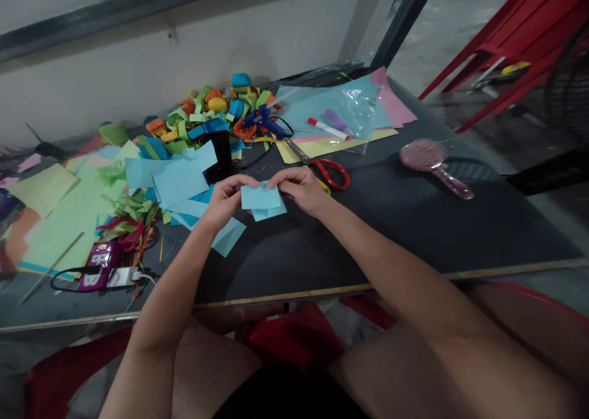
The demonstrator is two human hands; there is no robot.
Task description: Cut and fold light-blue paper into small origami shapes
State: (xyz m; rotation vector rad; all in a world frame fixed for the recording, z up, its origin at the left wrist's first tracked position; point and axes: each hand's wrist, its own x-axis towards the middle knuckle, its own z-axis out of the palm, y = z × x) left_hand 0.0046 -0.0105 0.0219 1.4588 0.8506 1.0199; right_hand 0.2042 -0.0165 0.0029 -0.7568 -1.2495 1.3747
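Both hands up over the dark table [414, 235], pinching one small light-blue paper piece [262, 199] between them, held just above the tabletop, near the middle of the view. Left hand [226, 199] closed on the paper's left edge w/ thumb and fingertips; right hand [301, 189] closed on the right edge, fingers curled over the top. Paper looks folded or doubled, lower layer peeking out at the bottom right.

Just left of the hands: loose stack of light-blue sheets [177, 180], one more blue sheet [227, 238] lying flat under the left wrist. Behind those, pile of folded coloured strips [207, 112], blue, green, orange, yellow. Red-handled scissors [329, 169] just beyond the right hand, on the table. Further back: blue glue gun [269, 123], marker w/ red cap [327, 129], clear plastic bag [354, 109] over pastel sheets. Pink hairbrush [435, 164] well apart to the right. Far left: green paper sheets [59, 216], small purple device [99, 265] w/ cable near the table edge
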